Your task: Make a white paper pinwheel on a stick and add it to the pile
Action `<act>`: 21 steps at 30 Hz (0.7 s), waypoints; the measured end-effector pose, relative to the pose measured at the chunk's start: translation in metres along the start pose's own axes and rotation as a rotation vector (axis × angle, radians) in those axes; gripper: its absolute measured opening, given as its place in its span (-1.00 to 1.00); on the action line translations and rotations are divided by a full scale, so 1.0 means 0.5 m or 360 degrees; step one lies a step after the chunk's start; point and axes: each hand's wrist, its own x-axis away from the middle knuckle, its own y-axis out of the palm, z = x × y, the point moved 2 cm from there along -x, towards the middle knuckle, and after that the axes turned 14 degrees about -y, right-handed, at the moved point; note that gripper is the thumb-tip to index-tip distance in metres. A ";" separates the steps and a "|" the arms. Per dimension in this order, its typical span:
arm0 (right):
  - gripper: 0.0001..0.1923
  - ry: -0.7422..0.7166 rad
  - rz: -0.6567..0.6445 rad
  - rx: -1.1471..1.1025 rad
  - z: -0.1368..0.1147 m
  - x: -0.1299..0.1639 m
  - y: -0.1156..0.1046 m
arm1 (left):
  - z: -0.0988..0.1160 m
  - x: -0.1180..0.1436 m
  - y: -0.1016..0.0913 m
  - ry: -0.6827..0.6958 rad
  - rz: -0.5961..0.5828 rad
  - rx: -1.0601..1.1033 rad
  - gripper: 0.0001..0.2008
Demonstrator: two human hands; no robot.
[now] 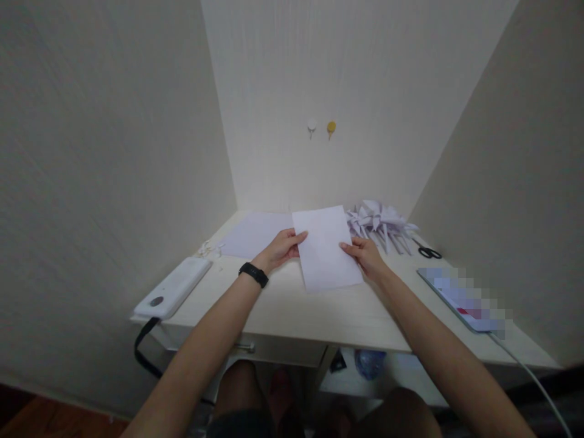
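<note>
A white sheet of paper (325, 246) lies on the pale desk (292, 313), slightly turned. My left hand (281, 248), with a black band on its wrist, grips the sheet's left edge. My right hand (365, 255) holds the right edge with thumb on top. Both forearms reach in from below.
More white sheets (255, 234) lie behind on the left, with small paper scraps (208, 248) beside them. A heap of folded paper shapes (378, 222) and black scissors (427, 250) sit at the back right. A white power bank (174, 287) lies left, a tablet (463, 298) with cable right.
</note>
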 end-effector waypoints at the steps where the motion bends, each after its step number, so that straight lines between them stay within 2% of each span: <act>1: -0.53 0.0059 0.0001 -0.0051 -0.003 0.003 -0.001 | 0.005 0.000 -0.007 0.0014 0.0059 -0.0035 -0.73; 6: -0.57 0.0268 -0.0089 -0.0071 -0.010 0.006 -0.010 | 0.029 0.001 -0.052 0.0098 0.0519 -0.0145 -0.84; 9: -0.59 0.0313 -0.0121 -0.0074 -0.005 0.004 -0.016 | 0.033 -0.002 -0.069 0.0039 0.0683 -0.0298 -0.87; 12: -0.61 0.0357 -0.0127 -0.0090 0.002 0.002 -0.022 | 0.029 -0.006 -0.072 -0.0018 0.0677 -0.0415 -0.87; 17: -0.60 0.0373 -0.0166 -0.0093 0.007 0.000 -0.031 | 0.020 -0.006 -0.067 -0.0098 0.0511 -0.0525 -0.86; 21: -0.57 0.0360 -0.0227 -0.0153 0.007 0.003 -0.029 | 0.018 -0.005 -0.063 -0.0086 0.0496 -0.0522 -0.87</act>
